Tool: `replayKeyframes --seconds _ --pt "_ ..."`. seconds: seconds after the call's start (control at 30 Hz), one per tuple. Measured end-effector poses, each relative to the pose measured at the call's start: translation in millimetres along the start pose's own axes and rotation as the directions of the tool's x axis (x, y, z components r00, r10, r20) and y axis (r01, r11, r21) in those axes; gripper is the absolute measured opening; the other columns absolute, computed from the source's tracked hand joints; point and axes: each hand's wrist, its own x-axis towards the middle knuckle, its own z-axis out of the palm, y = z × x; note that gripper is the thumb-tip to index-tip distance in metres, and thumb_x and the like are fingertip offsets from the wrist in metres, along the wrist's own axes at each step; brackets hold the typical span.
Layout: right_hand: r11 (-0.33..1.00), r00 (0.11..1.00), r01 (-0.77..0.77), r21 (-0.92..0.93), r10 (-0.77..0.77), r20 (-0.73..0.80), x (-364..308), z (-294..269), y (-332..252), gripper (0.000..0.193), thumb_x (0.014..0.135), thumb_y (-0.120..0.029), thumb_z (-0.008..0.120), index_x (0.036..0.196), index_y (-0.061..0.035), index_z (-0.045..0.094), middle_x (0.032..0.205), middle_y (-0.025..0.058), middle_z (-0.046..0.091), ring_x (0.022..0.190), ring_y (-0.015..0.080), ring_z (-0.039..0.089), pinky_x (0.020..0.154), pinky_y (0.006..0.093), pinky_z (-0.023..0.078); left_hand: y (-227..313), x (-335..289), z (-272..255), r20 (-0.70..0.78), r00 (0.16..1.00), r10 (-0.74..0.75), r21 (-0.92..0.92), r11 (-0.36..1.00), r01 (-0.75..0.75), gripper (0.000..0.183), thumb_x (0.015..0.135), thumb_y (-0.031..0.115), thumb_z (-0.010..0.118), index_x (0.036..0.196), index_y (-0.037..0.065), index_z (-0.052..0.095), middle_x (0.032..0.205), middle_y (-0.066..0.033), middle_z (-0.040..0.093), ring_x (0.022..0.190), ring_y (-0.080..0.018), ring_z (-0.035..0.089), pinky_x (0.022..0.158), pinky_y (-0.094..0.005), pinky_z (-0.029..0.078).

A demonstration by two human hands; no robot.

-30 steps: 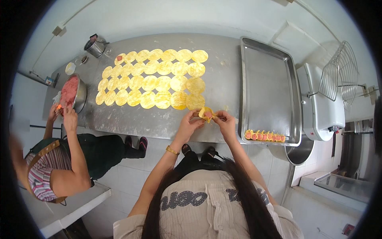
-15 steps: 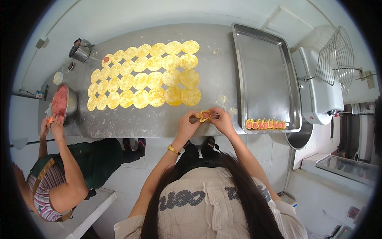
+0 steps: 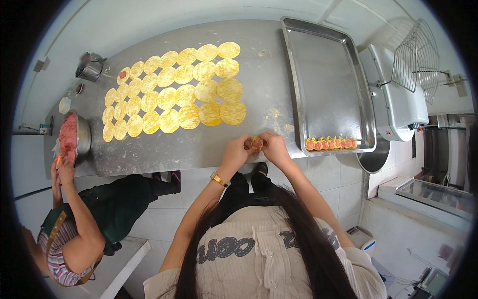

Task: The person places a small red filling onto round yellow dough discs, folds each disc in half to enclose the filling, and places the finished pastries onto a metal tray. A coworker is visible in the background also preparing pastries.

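Close to the table's front edge, an open-topped dumpling [image 3: 256, 144] with a yellow wrapper and pink filling is held between both of my hands. My left hand [image 3: 238, 150] closes its fingers around the dumpling's left side. From the other side, my right hand [image 3: 273, 147] pinches it, fingertips bunched near the rim. Several round yellow wrappers [image 3: 168, 98] lie in rows ahead and to the left. The far left one carries a dab of pink filling [image 3: 122, 75]. A row of finished-looking dumplings [image 3: 330, 144] stands along the near end of the metal tray [image 3: 297, 99].
At the left, a co-worker's hands [image 3: 65, 168] hold something orange at a steel bowl [image 3: 85, 137] of pink filling. A metal cup [image 3: 89, 72] stands at the far left corner. Right of the tray are a white machine [image 3: 388, 94] and a wire guard [image 3: 414, 55].
The wrapper in my hands looks more tightly gathered around the filling, with my fingers closer together. The whole view has shifted slightly, and the co-worker's hands remain at the bowl.
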Motion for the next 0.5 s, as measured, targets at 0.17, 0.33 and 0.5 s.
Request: replayKeyframes --seconds 0.17,0.33,0.5 --pt "0.997 0.994 0.076 0.002 -0.075 -0.077 -3.6 -7.4 -4.6 0.031 0.064 0.010 0.060 0.090 -0.0049 0.068 0.089 0.0153 0.060 0.089 0.0386 0.060 0.074 0.0437 0.050 1.5 4.5 -1.5 0.026 0.999 0.039 0.161 0.986 -0.043 0.035 0.070 0.028 0.080 0.084 0.006 0.057 0.077 -0.0117 0.065 0.072 -0.0323 0.063 0.060 -0.0412 0.048" --pt "0.999 0.999 0.022 -0.031 -0.023 -0.034 -5.5 -3.9 -4.2 0.037 0.064 0.010 0.060 0.097 -0.0046 0.067 0.089 0.0144 0.060 0.085 0.0356 0.061 0.072 0.0411 0.050 5.0 4.7 1.3 0.048 0.999 0.023 0.204 0.978 -0.033 0.038 0.068 0.031 0.081 0.085 0.007 0.056 0.076 -0.0118 0.064 0.075 -0.0322 0.063 0.062 -0.0419 0.048" --pt "0.989 0.982 0.139 -0.040 -0.143 -0.124 -3.3 -7.0 1.3 0.035 0.065 0.009 0.060 0.097 -0.0050 0.066 0.087 0.0131 0.060 0.081 0.0349 0.061 0.070 0.0400 0.050 2.3 4.0 0.3 0.088 0.996 -0.008 0.151 0.988 -0.006 0.036 0.068 0.024 0.081 0.087 0.006 0.057 0.075 -0.0117 0.063 0.072 -0.0313 0.063 0.063 -0.0401 0.048"
